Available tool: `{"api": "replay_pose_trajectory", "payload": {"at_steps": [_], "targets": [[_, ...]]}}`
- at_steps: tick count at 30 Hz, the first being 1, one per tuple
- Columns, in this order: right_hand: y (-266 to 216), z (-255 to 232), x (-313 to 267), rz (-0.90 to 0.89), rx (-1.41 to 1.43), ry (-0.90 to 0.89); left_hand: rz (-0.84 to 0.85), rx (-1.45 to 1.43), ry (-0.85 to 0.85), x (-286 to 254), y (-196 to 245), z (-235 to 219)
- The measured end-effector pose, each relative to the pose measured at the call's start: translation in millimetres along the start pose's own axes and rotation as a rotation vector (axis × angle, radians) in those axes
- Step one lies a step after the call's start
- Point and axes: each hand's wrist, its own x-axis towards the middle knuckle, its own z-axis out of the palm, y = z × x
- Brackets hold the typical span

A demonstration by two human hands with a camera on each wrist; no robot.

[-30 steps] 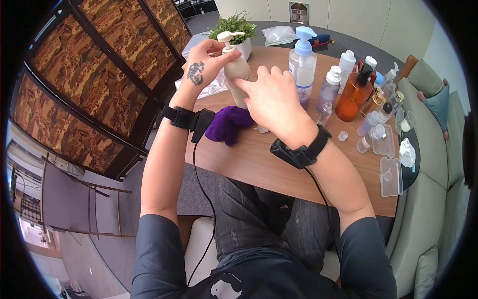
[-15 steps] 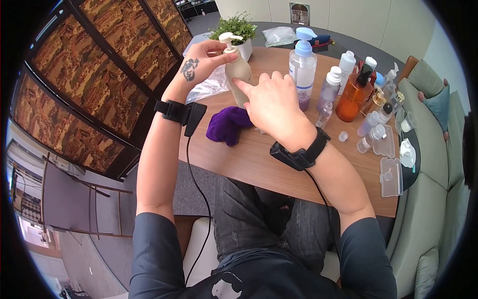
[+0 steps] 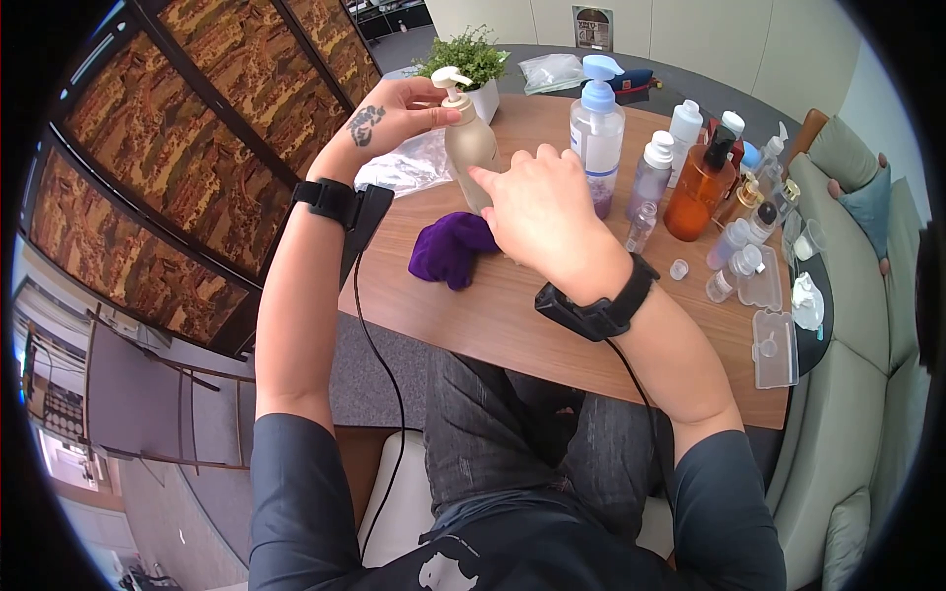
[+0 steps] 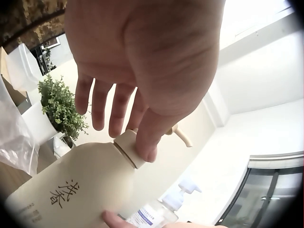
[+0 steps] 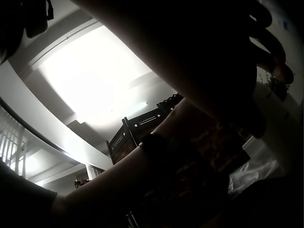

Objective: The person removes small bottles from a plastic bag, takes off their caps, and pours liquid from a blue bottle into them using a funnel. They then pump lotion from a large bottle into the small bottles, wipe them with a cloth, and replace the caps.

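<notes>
A cream pump bottle (image 3: 471,148) stands over the wooden table near its far left side; dark characters mark its front in the left wrist view. My left hand (image 3: 389,113) holds its collar (image 4: 128,148), thumb on the near side and the other fingers reaching behind. The pump spout (image 3: 452,77) pokes up beyond that thumb. Lower down, my right hand (image 3: 552,212) grips the bottle's body, its thumb (image 3: 482,177) across the front and the other fingers partly hidden. A crumpled purple cloth (image 3: 453,251) lies just in front of the bottle.
Right of my hands stand a clear pump bottle with a blue top (image 3: 598,138), an amber bottle (image 3: 698,202) and several small bottles. An open plastic case (image 3: 776,350) lies at the right edge. Behind are a potted plant (image 3: 463,54) and a plastic bag (image 3: 406,169).
My left wrist and forearm have swung out to the left while that hand stays at the bottle's collar. The right hand has barely moved.
</notes>
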Motion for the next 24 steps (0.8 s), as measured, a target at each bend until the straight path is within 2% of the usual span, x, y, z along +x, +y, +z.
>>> {"api": "replay_pose_trajectory", "payload": {"at_steps": [3, 6, 9, 11, 15, 18, 24], "targets": [[9, -10, 1, -0.017, 0.037, -0.007, -0.029, 0.044, 0.040, 0, 3, 2], [17, -9, 1, -0.102, 0.164, 0.066, -0.012, 0.103, 0.128, 2, 3, 8], [11, 4, 4, -0.168, 0.329, 0.120, 0.007, 0.181, 0.210, 1, 8, 17], [7, 14, 6, -0.215, 0.428, 0.083, 0.005, 0.183, 0.255, 0, 5, 22], [-3, 5, 6, -0.267, 0.439, -0.084, -0.032, 0.074, 0.259, -2, 1, 27], [-7, 22, 2, -0.310, 0.372, 0.061, -0.008, 0.027, 0.213, -1, 0, 24], [-11, 24, -2, -0.285, 0.376, 0.052, 0.016, 0.046, 0.113, -1, -1, 12]]}}
